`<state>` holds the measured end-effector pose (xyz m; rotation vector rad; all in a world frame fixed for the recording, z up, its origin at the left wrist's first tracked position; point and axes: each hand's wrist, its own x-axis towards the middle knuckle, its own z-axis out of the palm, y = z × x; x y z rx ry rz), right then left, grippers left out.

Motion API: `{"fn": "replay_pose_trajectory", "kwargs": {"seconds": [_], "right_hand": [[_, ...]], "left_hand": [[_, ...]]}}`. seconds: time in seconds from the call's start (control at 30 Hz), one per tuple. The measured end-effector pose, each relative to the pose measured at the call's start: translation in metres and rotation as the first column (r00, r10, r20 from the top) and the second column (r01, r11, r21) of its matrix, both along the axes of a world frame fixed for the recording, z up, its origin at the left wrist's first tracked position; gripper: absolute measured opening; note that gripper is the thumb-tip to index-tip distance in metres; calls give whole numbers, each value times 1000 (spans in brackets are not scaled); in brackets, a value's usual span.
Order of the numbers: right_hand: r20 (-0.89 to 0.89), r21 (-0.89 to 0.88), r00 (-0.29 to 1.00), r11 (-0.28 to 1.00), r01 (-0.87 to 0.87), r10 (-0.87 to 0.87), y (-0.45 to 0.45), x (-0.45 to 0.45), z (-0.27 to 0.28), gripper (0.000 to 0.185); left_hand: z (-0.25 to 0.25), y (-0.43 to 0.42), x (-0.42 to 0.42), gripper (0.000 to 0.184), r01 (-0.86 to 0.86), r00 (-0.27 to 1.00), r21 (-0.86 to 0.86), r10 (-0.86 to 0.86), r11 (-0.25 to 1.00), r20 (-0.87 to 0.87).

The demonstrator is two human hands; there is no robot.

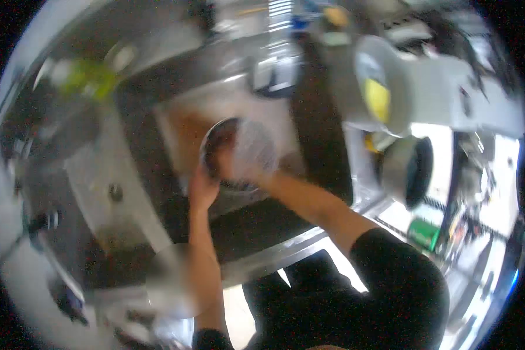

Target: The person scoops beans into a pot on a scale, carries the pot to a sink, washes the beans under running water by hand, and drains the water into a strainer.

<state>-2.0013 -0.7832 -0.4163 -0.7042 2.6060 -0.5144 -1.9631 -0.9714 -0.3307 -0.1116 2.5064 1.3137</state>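
Round, shiny grey bowl (256, 141) is gripped at its near-left side by the left hand (204, 189), over the dark rectangular sink (319, 131); whether the blurred right hand (261, 176) is closed cannot be told.

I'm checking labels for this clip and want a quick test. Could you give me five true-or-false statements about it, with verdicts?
1. The left hand is at the round bowl. True.
2. The right hand is well away from the bowl. False: the right hand, though blurred, is at it too.
3. The forearms are bare. True.
4. The sleeves are white. False: the sleeves are black.
5. The bowl is over the sink. True.
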Motion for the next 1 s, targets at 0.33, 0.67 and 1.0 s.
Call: {"fn": "replay_pose_trajectory", "kwargs": {"seconds": [0.33,0.67,1.0], "right_hand": [[-150,-41,951,963,267,-270,25,23,-7,55],[-121,-184,992,983,1,-23,-9,85,-48,57],[-89,-44,960,964,261,-264,-37,90,-126,38]], "left_hand": [[-1,-25,21,99,60,922,101,-93,993,375],[13,-31,15,98,169,820,-30,-124,985,558],[19,-43,12,100,369,810,-178,-221,912,544]]}}
